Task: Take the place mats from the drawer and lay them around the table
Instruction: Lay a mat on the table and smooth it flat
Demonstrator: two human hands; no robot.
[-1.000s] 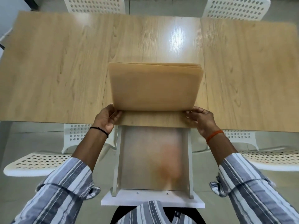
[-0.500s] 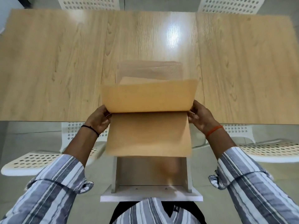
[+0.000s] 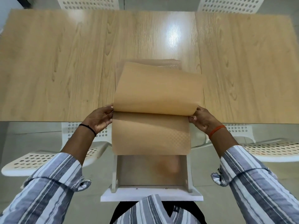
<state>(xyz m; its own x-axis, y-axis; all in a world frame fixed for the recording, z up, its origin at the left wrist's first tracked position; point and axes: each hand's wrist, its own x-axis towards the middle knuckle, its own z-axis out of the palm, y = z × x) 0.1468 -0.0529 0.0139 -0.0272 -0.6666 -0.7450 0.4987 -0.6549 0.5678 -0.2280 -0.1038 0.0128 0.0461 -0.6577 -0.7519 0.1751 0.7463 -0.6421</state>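
Note:
I hold a bundle of tan place mats (image 3: 155, 92) above the near edge of the wooden table (image 3: 48, 62). My left hand (image 3: 100, 118) grips their left edge and my right hand (image 3: 200, 120) grips their right edge. One mat (image 3: 150, 136) hangs down toward me with its textured side showing, while the others curl up and away over the tabletop. Below the hanging mat the white drawer (image 3: 152, 194) stands pulled out, and the part of its pale bottom (image 3: 152, 172) that shows holds nothing.
White perforated chairs sit under the near table edge, one at left (image 3: 40, 159) and one at right (image 3: 271, 151). Two more white chairs, far left (image 3: 87, 3) and far right (image 3: 231, 4), stand at the far side. The drawer front is close to my body.
The mats rose from the table edge. One mat flopped down toward me and now hangs over the drawer, while the rest bend away over the table.

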